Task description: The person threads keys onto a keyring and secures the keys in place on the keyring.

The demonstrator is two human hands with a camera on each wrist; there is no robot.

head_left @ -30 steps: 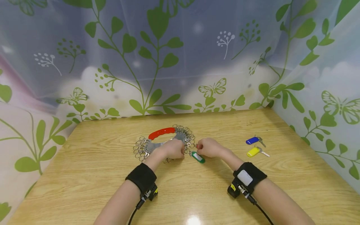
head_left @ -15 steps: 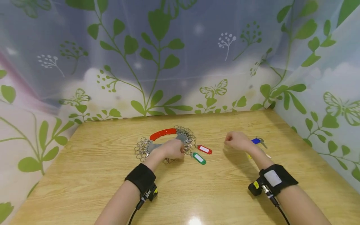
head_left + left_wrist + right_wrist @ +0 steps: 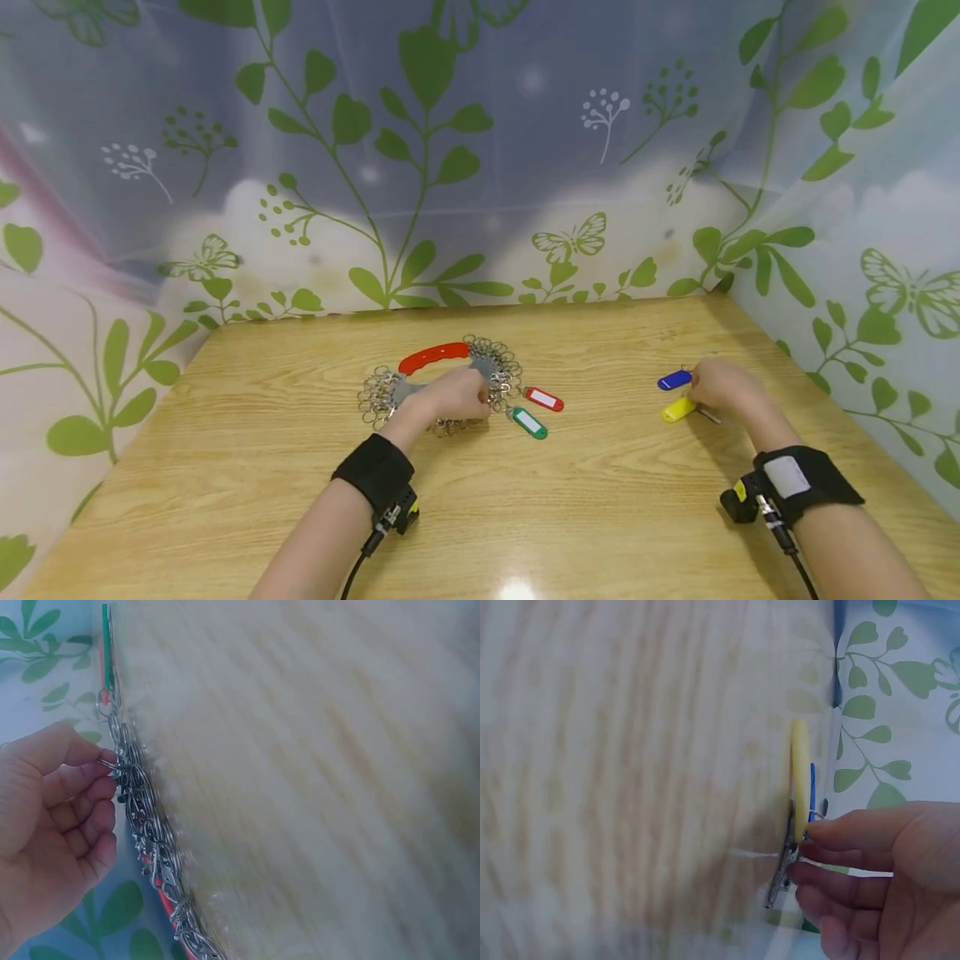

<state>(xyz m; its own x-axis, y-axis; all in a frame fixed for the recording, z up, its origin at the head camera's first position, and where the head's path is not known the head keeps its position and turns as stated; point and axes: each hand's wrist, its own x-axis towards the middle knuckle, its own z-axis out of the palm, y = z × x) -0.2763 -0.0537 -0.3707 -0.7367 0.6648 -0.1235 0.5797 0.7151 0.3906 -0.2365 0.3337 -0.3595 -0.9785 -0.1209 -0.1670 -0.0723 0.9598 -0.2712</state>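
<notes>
In the head view, a bunch of metal key rings [image 3: 378, 400] hangs from a holder with a red handle [image 3: 433, 357]. My left hand [image 3: 453, 397] lies over its front; thumb and forefinger pinch a small metal ring [image 3: 112, 763], seen in the left wrist view. A red key tag [image 3: 543, 399] and a green key tag [image 3: 529, 422] lie at the bunch's right side. Farther right, my right hand [image 3: 726, 390] is at a blue key tag [image 3: 674, 381] and a yellow key tag [image 3: 678, 409]. Its fingertips meet the yellow tag's key end [image 3: 782, 870]; their grip is unclear.
Everything lies on a light wooden table [image 3: 480, 508]. A patterned curtain [image 3: 480, 167] with leaves and butterflies rises behind it and at both sides. Each wrist wears a black strap [image 3: 375, 473] with a small camera and cable.
My right hand has moved right, from the red key tag to the blue and yellow ones. The red tag now lies uncovered beside the green one. My left hand has stayed at the bunch.
</notes>
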